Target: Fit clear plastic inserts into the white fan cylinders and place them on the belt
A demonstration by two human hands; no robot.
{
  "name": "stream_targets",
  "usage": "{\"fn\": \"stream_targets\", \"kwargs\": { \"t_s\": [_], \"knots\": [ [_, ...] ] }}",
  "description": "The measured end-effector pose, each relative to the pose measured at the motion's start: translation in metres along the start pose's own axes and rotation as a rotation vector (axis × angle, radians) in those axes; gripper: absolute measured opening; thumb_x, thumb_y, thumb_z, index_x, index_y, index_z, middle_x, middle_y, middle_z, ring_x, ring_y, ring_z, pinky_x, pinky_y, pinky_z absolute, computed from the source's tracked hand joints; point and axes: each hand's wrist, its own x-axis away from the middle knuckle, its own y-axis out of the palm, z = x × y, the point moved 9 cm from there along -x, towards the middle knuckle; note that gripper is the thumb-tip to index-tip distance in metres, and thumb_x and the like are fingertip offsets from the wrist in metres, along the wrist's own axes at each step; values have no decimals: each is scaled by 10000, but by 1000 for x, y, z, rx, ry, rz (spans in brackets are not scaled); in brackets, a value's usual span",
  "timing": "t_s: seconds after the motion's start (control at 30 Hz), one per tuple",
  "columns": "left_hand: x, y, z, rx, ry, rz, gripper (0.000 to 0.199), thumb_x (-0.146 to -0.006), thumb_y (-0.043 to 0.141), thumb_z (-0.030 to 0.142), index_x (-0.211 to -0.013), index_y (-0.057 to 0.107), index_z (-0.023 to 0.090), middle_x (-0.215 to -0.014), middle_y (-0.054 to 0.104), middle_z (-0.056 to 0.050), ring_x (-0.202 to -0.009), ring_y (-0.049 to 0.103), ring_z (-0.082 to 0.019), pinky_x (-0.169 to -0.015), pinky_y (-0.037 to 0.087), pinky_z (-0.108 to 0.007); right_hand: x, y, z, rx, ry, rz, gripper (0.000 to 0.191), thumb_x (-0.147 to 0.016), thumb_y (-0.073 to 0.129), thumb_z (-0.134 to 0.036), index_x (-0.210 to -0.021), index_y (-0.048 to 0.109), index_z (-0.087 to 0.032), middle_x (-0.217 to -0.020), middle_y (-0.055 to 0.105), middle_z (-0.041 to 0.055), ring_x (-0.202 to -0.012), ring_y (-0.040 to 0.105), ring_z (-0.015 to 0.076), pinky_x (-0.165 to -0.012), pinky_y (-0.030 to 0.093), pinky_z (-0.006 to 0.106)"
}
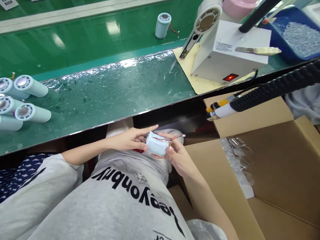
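Over my lap, a light blue cylinder [157,144] with thin red and dark wires lies sideways between my two hands. My left hand [130,138] holds its left end, with the thumb on the near side and the index finger stretched out above. Around the right end are the fingers of my right hand [178,155], the thumb near the rim. The wires run across the cylinder's top to a small white connector [184,135] that sticks out past my right hand.
Several similar cylinders [33,112] lie at the bench's left. Another cylinder [163,26] stands on the green belt [85,40]. A white machine [230,53] with a lit red switch, a black hose [275,85], a blue bin [280,40] and an open cardboard box [280,166] are at right.
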Motion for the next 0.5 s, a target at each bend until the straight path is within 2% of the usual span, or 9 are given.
{"fn": "stream_targets", "kwargs": {
  "t_s": [0.07,0.13,0.2,0.37,0.43,0.5],
  "knots": [
    [-1,-1,7,-55,43,1,922,-802,876,417,-1607,449,278,-1454,675,-150,-1185,710,-287,-911,579,-361,0,2,4,-44,49,-20,669,-766,796,-760,-1199,622,-282,-1239,738,89,-773,778,202,-702,708,395],
    [-1,0,16,-99,85,-13,950,-761,911,403,-1594,470,290,-1528,615,-166,-1282,664,-307,-981,565,-388,1,4,4,-53,73,-31,681,-753,782,-789,-1155,589,-275,-1150,744,64,-656,758,168,-655,701,365],
    [-2,3,21,-98,95,-31,951,-751,922,378,-1588,479,294,-1516,621,-167,-1275,672,-300,-997,567,-391,2,6,2,-38,91,-38,710,-740,776,-809,-1150,566,-268,-1042,743,42,-603,746,164,-587,681,328],
    [-2,8,23,-28,55,-43,920,-750,925,340,-1568,507,281,-1413,682,-156,-1120,741,-255,-920,611,-347,4,11,0,-25,103,-41,765,-748,711,-866,-1170,543,-250,-800,719,2,-537,724,184,-470,616,279],
    [-2,9,26,-29,74,-33,880,-733,936,327,-1526,557,280,-1436,664,-157,-1133,738,-259,-919,618,-344,4,11,-2,-21,86,-42,754,-761,702,-864,-1170,551,-249,-788,712,0,-543,722,184,-469,610,276],
    [-2,8,29,-44,103,-20,831,-721,942,316,-1479,602,279,-1455,646,-153,-1178,723,-271,-937,620,-350,4,11,-5,-4,48,-36,713,-780,708,-842,-1156,570,-253,-855,709,10,-558,717,170,-469,609,272]
  ]
}}
